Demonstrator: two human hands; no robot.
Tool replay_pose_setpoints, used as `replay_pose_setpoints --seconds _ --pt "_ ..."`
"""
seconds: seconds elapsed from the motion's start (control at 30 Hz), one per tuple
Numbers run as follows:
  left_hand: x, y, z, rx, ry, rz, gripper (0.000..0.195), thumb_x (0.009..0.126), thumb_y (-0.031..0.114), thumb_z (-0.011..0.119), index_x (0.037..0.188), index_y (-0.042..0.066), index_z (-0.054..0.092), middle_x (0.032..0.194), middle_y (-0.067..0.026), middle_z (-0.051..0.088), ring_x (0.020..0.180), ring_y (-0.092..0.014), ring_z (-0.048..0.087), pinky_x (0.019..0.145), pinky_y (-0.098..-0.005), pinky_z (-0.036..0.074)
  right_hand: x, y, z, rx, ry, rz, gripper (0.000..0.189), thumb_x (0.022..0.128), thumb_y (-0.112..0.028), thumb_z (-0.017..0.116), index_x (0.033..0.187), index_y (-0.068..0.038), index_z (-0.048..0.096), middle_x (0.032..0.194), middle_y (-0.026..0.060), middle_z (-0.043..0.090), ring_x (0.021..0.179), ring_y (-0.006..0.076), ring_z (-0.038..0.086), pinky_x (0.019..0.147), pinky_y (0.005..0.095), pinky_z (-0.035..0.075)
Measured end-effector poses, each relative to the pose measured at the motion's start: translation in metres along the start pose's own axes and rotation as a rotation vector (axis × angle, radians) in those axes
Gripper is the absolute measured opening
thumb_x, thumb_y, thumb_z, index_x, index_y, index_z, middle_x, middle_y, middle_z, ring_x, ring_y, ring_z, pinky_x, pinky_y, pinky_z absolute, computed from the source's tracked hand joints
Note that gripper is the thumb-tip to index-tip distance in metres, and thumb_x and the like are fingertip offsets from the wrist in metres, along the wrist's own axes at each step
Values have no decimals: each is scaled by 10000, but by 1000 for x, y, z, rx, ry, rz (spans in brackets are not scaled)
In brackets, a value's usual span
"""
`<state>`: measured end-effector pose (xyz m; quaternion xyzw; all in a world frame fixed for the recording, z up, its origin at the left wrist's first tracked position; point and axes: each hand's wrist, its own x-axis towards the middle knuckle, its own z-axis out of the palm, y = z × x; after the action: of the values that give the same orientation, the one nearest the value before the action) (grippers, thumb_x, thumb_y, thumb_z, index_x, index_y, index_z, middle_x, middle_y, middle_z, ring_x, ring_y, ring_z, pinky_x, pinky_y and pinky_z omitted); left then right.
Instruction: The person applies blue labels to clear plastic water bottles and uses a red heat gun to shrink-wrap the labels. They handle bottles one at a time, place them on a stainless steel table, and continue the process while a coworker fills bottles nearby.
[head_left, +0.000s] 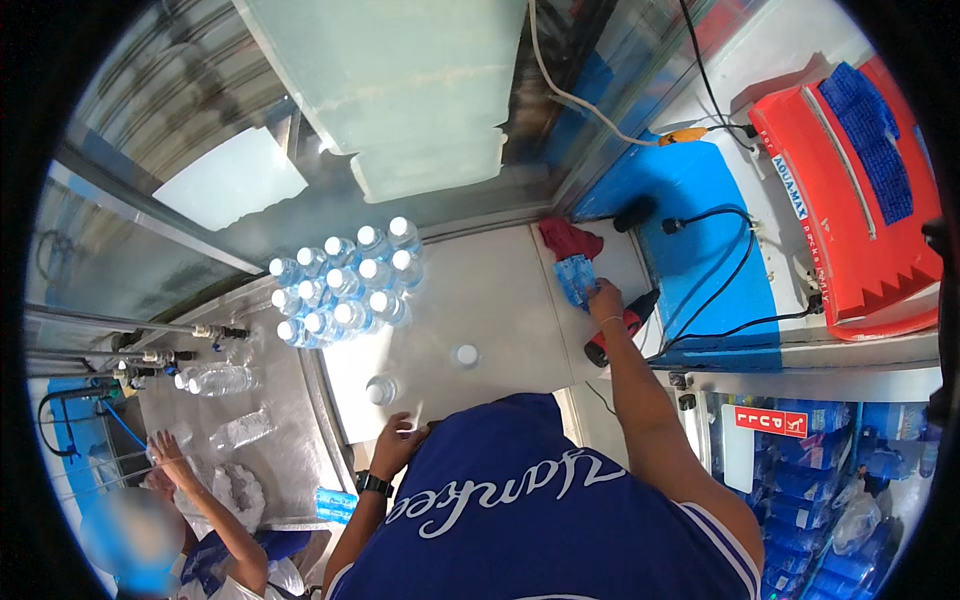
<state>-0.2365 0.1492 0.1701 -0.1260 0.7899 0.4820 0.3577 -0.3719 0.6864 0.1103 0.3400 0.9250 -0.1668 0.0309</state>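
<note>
My right hand has its fingers on a stack of blue-and-white plastic labels, beside a dark red cloth. Just under that hand lies a red-and-black heat gun or power tool. My left hand is low at the table's near edge, close to my shirt, with something thin and pale at its fingertips; its grip is unclear. A clear capped water bottle stands just beyond it, and another stands farther right. Several capped bottles are grouped in rows at the back left.
At left, a co-worker's hands are over a metal counter with bottles lying on it and metal taps. A glass partition stands behind the table. Black cables hang at right near a red container; blue packs fill shelves below.
</note>
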Motion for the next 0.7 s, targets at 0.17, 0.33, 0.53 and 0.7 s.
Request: replay_pose_setpoints --seconds 0.17,0.33,0.53,0.7 --pt "-4 25 1 111 -61 159 548 944 371 741 1324 -2 610 1065 -178 758 996 -282 743 869 -384 569 2 9 -1 -13 80 -23 387 902 -280 770 1226 -78 700 1241 187 673 1123 361 679 933 499 556" --pt "-2 54 13 69 -101 235 541 942 364 744 1323 3 612 1067 -180 754 1005 -291 736 888 -398 565 1 15 0 72 189 -107 415 856 -180 806 1237 -64 686 1210 196 668 1091 367 679 920 471 560" --pt "7 79 35 188 -165 378 547 966 390 734 1347 23 590 1107 -172 737 1028 -252 725 911 -378 564 -3 25 8 221 316 -239 438 812 -90 837 1221 -39 690 1056 159 688 976 314 679 878 412 547" --pt "11 107 61 150 -220 446 552 969 399 730 1365 39 591 1146 -161 716 1057 -247 701 925 -371 558 3 30 9 665 187 -150 405 849 -52 820 1227 -5 683 1043 108 727 933 214 679 855 311 538"
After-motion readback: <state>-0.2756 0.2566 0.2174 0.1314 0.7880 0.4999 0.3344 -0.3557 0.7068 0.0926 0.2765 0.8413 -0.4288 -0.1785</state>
